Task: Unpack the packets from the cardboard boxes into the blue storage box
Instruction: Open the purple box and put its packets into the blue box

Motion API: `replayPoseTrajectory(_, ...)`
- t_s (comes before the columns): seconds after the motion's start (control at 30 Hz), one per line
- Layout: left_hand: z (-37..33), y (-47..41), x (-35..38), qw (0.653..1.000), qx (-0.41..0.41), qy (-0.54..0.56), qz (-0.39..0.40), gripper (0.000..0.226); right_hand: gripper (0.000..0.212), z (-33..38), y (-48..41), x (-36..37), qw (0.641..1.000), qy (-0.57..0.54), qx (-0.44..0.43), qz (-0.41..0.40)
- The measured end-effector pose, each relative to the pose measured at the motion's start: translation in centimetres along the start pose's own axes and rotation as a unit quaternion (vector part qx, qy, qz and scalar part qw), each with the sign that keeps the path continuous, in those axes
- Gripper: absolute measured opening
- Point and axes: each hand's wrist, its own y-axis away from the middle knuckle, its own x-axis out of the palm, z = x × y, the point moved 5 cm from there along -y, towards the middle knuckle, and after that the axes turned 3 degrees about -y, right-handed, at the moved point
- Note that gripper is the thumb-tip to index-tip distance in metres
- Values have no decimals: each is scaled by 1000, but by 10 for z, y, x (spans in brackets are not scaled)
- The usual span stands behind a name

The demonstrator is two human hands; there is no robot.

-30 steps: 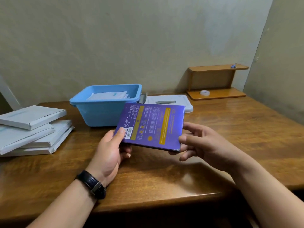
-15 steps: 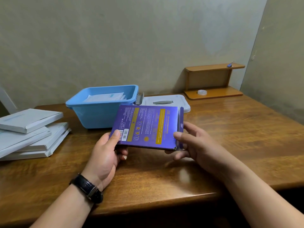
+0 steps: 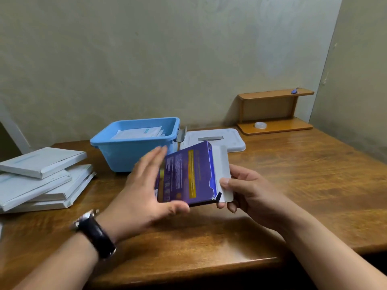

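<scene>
flat purple card box [image 3: 188,175] — left hand [image 3: 142,192] straight-fingered against it, right hand [image 3: 251,191] pinching its white flap [image 3: 222,164].

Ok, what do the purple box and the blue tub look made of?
The purple box: likely thin printed cardboard, slight sheen; the opened flap shows plain white board inside. The blue storage box: seemingly moulded plastic, smooth, uniform colour, rolled rim.

Brown wooden table [image 3: 293,174] against plain greenish walls [image 3: 146,59]
</scene>
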Motion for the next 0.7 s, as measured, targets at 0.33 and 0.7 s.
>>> replayPoseTrajectory(0.33,-38,-24,-14,985,168,-35,13,144,63,19,-3,15,982,148,-61,-100)
replayPoseTrajectory(0.7,-19,-4,-28,965,159,-171,-120,144,26,65,-6,76,666,688,-273,-95)
